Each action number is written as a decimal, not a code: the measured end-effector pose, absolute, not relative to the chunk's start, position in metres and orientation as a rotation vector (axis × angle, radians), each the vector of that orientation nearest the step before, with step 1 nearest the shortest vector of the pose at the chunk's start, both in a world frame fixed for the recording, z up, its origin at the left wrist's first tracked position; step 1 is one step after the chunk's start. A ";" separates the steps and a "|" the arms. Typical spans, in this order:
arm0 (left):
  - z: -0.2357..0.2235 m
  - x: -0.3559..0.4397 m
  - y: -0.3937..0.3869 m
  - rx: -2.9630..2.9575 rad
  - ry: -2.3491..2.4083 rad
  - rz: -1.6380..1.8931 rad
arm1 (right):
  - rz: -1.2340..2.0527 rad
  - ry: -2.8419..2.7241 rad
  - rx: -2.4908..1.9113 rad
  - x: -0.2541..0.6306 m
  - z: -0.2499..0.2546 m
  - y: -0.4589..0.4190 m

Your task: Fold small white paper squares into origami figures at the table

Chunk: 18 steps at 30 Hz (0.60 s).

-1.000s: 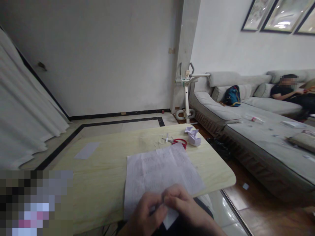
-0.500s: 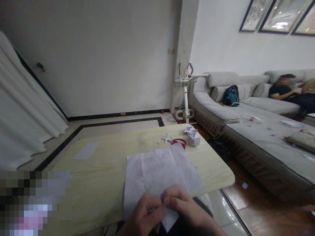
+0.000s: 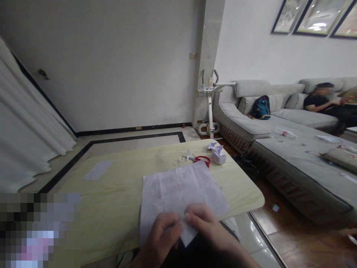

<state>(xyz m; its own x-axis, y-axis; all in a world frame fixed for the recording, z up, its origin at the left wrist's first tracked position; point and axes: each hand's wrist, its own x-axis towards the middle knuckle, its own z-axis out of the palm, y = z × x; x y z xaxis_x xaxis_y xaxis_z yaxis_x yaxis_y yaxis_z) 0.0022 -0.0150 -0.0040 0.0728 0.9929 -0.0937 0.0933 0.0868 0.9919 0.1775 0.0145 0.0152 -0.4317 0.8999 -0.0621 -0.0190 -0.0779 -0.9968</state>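
My left hand (image 3: 166,231) and my right hand (image 3: 203,220) meet at the table's near edge, fingers closed in a pinch. Between them they grip a white piece of paper (image 3: 187,236), whose pointed end hangs below the fingers. Whether this piece belongs to the large sheet behind it cannot be made out. That large creased sheet of paper (image 3: 178,190), faintly printed, lies flat just beyond my hands. At its far edge rest red-handled scissors (image 3: 201,160). Crumpled or folded paper (image 3: 218,154) stands to the right of them.
The pale wooden table (image 3: 111,208) also carries a paper strip (image 3: 97,170) on its left and thin scraps near the scissors. A grey sofa (image 3: 292,145) runs along the right, with a backpack (image 3: 262,107) and a seated person (image 3: 320,102). A white exercise machine (image 3: 210,108) stands behind the table.
Both hands have risen slightly, and the gap between them has widened a little. More of the held paper now shows beneath the fingers.
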 end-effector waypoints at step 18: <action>0.007 0.000 -0.005 1.405 1.160 1.051 | 1.613 -1.343 -0.973 0.173 0.022 0.015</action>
